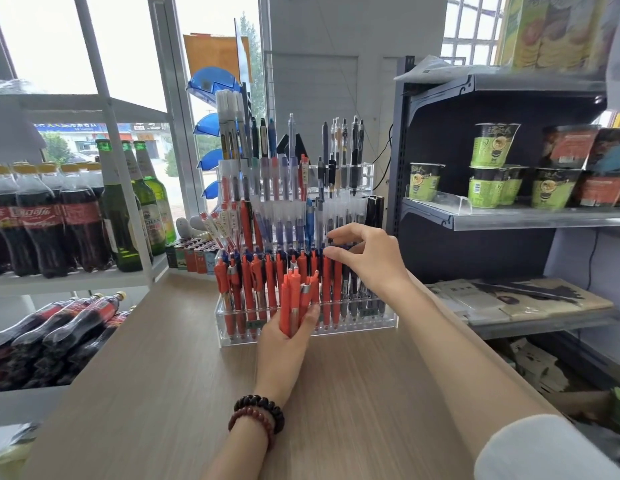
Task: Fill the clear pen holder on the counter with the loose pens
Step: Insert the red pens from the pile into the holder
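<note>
Head view, looking down across a wooden counter (156, 375) in a small shop. The left hand (284, 341) stands upright just in front of the clear pen holder (364, 325), palm turned inward, with its fingers and thumb wrapped round a bundle of red pens (294, 299) held vertically, clicker ends up. Two bead bracelets (256, 415), one dark and one reddish, circle the left wrist. The tiered holder sits on the counter near its far edge. Red pens fill the left part of its front row and dark pens the right, with blue and black pens in the tiers behind.

The right hand (370, 265) reaches in from the right over the front row, wrist raised. Its forefinger and thumb are bent toward each other about the tops of the dark pens (353, 292), and the other fingers are loosely curled. Whether the two tips clamp a pen cannot be told. A pale sleeve (530, 452) covers the right upper arm.

Legible markings, left to right: cola bottles (34, 220) on the left shelf carry red labels with white Chinese script, and a green beer bottle (152, 209) shows the letters "SHAN". Green noodle cups (495, 147) on the right shelf bear print too small to read.
</note>
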